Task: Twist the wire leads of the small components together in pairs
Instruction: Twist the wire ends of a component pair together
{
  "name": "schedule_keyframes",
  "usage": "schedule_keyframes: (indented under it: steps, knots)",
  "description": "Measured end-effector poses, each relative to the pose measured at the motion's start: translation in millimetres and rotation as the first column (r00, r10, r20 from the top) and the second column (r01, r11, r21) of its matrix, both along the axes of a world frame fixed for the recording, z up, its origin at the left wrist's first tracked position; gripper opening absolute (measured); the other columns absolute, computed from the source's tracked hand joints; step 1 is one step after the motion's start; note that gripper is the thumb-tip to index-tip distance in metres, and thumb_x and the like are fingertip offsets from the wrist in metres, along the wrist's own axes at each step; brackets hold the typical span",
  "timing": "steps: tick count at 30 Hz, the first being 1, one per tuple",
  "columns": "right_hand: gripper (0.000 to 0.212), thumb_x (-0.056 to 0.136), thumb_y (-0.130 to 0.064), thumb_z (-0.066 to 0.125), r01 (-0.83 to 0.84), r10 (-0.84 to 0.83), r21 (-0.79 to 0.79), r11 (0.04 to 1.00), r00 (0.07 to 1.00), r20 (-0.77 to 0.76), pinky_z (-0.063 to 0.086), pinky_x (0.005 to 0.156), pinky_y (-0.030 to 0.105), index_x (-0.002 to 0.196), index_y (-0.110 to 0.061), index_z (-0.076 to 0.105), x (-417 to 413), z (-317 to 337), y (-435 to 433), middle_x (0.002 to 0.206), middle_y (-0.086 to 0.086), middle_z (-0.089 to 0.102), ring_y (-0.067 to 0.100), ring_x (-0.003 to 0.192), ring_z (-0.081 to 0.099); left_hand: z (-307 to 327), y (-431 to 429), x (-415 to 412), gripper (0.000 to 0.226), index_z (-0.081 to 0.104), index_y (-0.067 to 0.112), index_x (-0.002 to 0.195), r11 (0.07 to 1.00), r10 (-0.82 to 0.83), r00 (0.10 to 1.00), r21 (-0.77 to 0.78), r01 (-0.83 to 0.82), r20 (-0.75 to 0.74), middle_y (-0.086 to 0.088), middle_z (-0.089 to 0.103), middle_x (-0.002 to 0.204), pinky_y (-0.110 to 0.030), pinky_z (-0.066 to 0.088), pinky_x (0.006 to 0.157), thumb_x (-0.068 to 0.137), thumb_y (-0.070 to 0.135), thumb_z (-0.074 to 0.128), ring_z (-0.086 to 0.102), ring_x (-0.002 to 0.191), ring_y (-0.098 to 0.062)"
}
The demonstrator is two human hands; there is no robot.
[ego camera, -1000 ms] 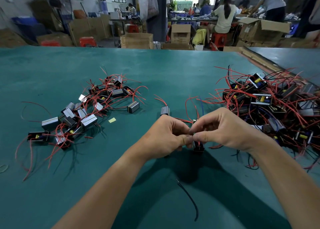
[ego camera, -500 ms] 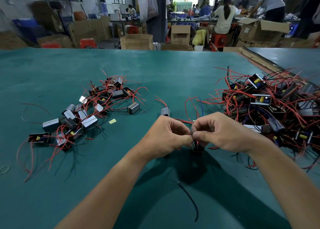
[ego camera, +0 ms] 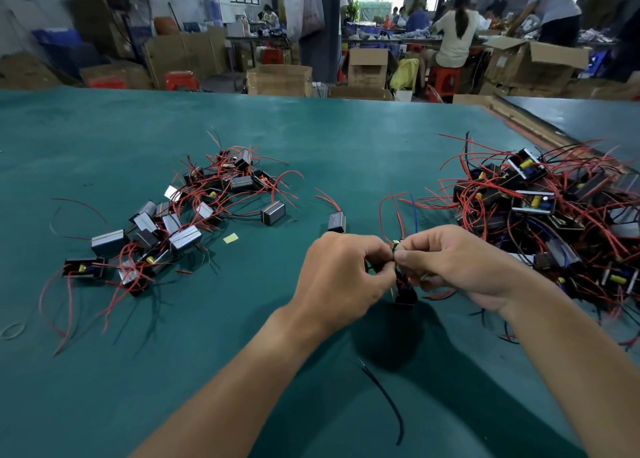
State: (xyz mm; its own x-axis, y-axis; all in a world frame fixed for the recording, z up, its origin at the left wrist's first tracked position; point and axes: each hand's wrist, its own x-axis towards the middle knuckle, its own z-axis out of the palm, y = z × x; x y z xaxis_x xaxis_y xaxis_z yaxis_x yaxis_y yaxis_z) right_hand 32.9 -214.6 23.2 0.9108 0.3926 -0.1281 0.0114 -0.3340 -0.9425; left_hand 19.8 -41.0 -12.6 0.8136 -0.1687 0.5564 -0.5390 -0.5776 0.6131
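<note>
My left hand (ego camera: 341,277) and my right hand (ego camera: 460,267) meet fingertip to fingertip over the green table (ego camera: 311,128). Both pinch the wire leads of a small black component (ego camera: 404,289) that hangs just below the fingers. The pinched lead ends are hidden by my fingers. Red and blue leads (ego camera: 401,215) rise behind my hands. A single black component (ego camera: 337,221) with red leads lies just beyond my left hand.
A pile of components with red leads (ego camera: 180,222) lies at the left. A bigger tangled pile (ego camera: 554,215) covers the right side. A loose black wire (ego camera: 384,398) lies near me, a yellow scrap (ego camera: 230,238) left of my hands. Boxes and seated people are beyond the table.
Both hands have stayed together at the same spot, with small finger movements on the leads. The component now hangs a little lower and more in view below the fingers.
</note>
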Motion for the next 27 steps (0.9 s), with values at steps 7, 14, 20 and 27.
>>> schedule_keyframes:
  steps: [7, 14, 20, 27]
  knots:
    - [0.024, 0.095, -0.011, 0.06, 0.082, -0.086, 0.051, 0.995, 0.992, 0.089, 0.031, 0.047, 0.014, 0.071, -0.012, 0.065, -2, 0, 8, 0.056, -0.004, 0.053, 0.005, 0.052, 0.043, 5, -4, 0, 0.012, 0.075, 0.021, 0.07, 0.954, -0.111, 0.929, -0.301, -0.001, -0.354, 0.011, 0.067, 0.058, -0.018, 0.04, 0.052, 0.072, 0.027, 0.065, 0.051, 0.048, 0.002]
    - [0.018, 0.089, 0.0, 0.065, 0.113, -0.146, 0.134, 0.985, 0.952, 0.271, 0.039, 0.045, 0.018, 0.073, -0.008, 0.065, 1, -2, 8, 0.056, -0.003, 0.057, 0.008, 0.051, 0.046, 17, 2, 0, 0.025, 0.07, 0.019, 0.067, 0.908, -0.251, 0.824, -0.419, 0.018, -0.507, 0.007, 0.065, 0.053, -0.013, 0.038, 0.042, 0.086, 0.002, 0.068, 0.047, 0.039, -0.002]
    - [0.022, 0.082, 0.009, 0.069, 0.032, -0.062, 0.09, 0.995, 0.934, 0.352, 0.045, 0.053, 0.016, 0.077, -0.012, 0.073, 7, -6, -1, 0.065, -0.003, 0.068, 0.006, 0.057, 0.057, 19, 2, -3, 0.022, 0.068, 0.011, 0.069, 0.887, -0.309, 0.788, -0.461, 0.036, -0.532, 0.003, 0.063, 0.053, -0.011, 0.036, 0.041, 0.087, -0.001, 0.066, 0.046, 0.037, -0.002]
    - [0.024, 0.083, 0.006, 0.071, 0.032, -0.036, 0.018, 0.999, 0.914, 0.405, 0.045, 0.055, 0.014, 0.074, -0.016, 0.073, 6, -8, 0, 0.061, -0.005, 0.067, 0.003, 0.056, 0.055, 19, 4, -2, 0.021, 0.069, 0.012, 0.07, 0.89, -0.31, 0.786, -0.454, 0.043, -0.534, 0.002, 0.065, 0.054, -0.013, 0.038, 0.042, 0.087, 0.0, 0.067, 0.047, 0.038, -0.005]
